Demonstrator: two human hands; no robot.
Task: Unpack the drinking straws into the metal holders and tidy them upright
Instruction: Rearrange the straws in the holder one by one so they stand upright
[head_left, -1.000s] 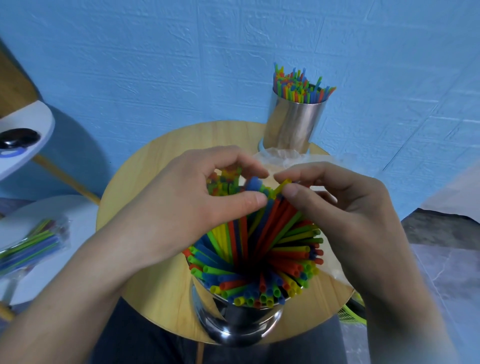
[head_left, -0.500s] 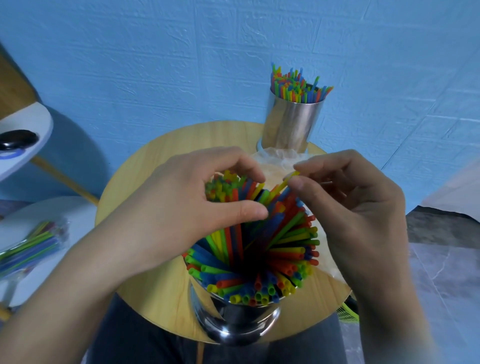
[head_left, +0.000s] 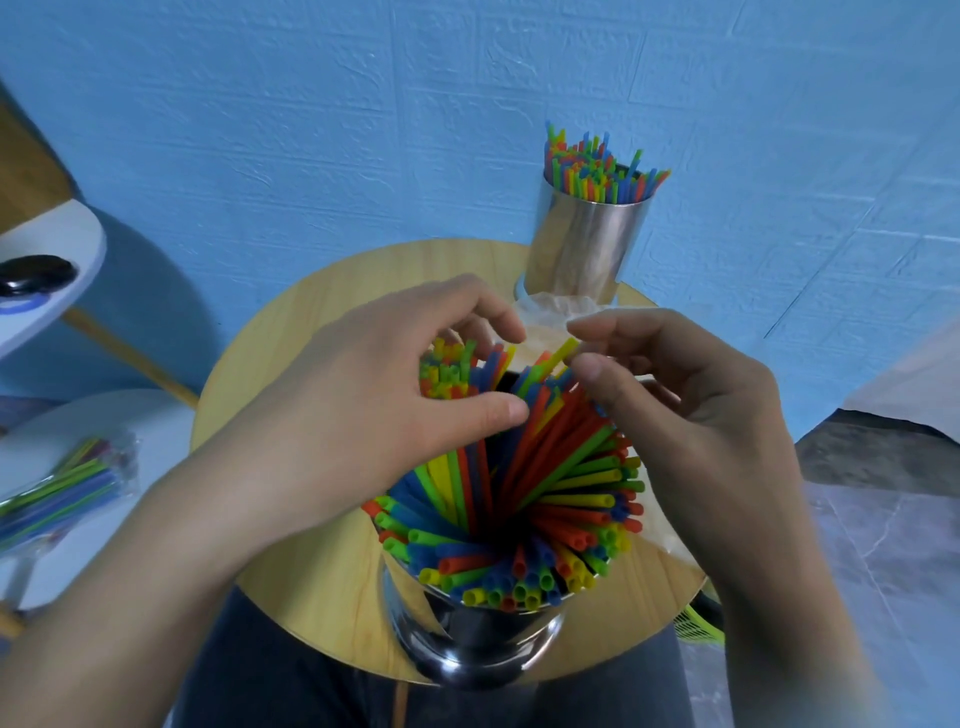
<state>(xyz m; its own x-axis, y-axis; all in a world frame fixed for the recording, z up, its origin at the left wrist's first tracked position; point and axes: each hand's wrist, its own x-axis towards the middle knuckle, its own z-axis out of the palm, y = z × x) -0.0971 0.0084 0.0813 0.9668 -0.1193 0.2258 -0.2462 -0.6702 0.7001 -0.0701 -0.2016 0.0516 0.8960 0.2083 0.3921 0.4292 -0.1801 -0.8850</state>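
Observation:
A shiny metal holder (head_left: 470, 642) stands at the near edge of the round wooden table (head_left: 322, 566), packed with coloured straws (head_left: 524, 519) that fan outward. My left hand (head_left: 358, 415) curls around a bunch of straw tops at the far left of the fan, thumb across the bundle. My right hand (head_left: 691, 415) pinches the tip of a single yellow straw (head_left: 561, 353) between thumb and forefinger. A second metal holder (head_left: 584, 244) full of upright straws stands at the table's far edge.
Crumpled clear plastic wrap (head_left: 556, 312) lies on the table between the two holders. A sealed packet of straws (head_left: 57, 488) rests on a white stool at the left. A white shelf with a dark object (head_left: 31, 273) sits further left. The blue wall is close behind.
My right hand has drawn away from the left, lifting the yellow straw's tip up and right. My left hand has kept its grip on the bunch.

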